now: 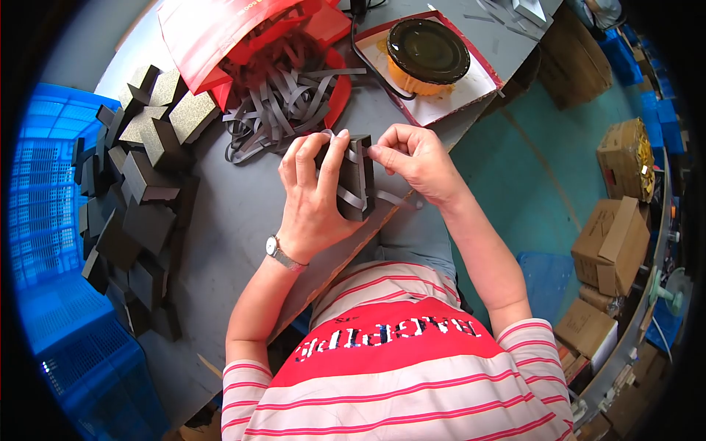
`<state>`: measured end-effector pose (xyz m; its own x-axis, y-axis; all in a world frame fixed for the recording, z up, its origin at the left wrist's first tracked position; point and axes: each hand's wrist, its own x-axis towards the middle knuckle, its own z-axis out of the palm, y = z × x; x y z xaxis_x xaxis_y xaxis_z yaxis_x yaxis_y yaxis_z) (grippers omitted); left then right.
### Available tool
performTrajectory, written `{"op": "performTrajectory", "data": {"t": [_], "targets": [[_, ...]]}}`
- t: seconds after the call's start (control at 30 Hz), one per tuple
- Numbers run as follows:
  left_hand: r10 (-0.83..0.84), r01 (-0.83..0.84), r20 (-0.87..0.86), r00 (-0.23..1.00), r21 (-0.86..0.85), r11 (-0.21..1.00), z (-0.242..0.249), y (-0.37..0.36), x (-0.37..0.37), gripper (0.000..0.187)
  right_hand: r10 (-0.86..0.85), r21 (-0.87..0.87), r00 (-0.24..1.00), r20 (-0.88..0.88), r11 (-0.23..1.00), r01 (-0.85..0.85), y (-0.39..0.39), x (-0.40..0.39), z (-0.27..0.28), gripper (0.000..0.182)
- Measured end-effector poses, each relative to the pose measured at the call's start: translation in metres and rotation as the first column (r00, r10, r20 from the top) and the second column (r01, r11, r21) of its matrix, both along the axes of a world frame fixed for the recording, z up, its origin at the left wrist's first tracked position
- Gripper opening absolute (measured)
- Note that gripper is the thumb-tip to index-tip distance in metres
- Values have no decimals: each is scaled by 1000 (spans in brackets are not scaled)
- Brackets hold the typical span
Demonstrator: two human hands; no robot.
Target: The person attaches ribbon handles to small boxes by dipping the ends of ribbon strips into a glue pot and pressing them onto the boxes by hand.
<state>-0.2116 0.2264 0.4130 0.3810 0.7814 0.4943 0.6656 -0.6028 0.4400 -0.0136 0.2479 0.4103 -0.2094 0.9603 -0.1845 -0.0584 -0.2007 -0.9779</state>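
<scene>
My left hand (312, 195), with a wristwatch (283, 252) on its wrist, is wrapped around a small dark box (357, 176) over the table's near edge. Strips of grey ribbon (353, 198) lie across the box, and one tail sticks out past its right side. Against the box's right edge, my right hand (421, 162) has thumb and forefinger pinched together. A strip of ribbon seems to run to those fingertips, which partly hide it. Just beyond my left hand lies a tangled heap of grey ribbons (276, 103), spilling from a red bag (220, 37).
Many dark and gold-speckled boxes (151, 169) are piled on the table's left, beside blue plastic crates (51, 191). A round dark-lidded container (428, 51) stands in a red-edged tray (478, 77) at the back. Cardboard boxes (610, 242) sit on the right.
</scene>
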Motion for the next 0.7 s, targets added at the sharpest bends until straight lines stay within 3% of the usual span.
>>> {"op": "performTrajectory", "data": {"t": [0.13, 0.33, 0.43, 0.5, 0.6, 0.63, 0.7], "targets": [[4, -4, -7, 1000, 11, 1000, 1, -2, 0, 102, -13, 15, 998, 54, 1000, 12, 0, -5, 5, 15], [0, 0, -14, 1000, 12, 1000, 0, -2, 1, 100, -99, 138, 957, 273, 988, 63, -2, -8, -7, 13], [-7, 9, -52, 999, 29, 1000, 0, -4, 1, 99, -201, 236, 931, 306, 963, 131, -6, -15, -5, 24], [-7, 10, -69, 998, 50, 999, -3, -5, 2, 99, -203, 245, 818, 538, 966, 79, -11, -20, 10, 12], [-9, 16, -87, 996, 74, 997, -5, -6, 2, 98, -272, 341, 749, 604, 938, 65, -14, -25, 5, 13], [-9, 16, -87, 996, 78, 997, -5, -6, 2, 98, -273, 341, 749, 604, 938, 67, -13, -24, 0, 13], [-13, 16, -59, 998, 59, 998, -5, -6, 0, 100, -219, 350, 876, 430, 935, 62, -9, -19, -12, 16]]}}
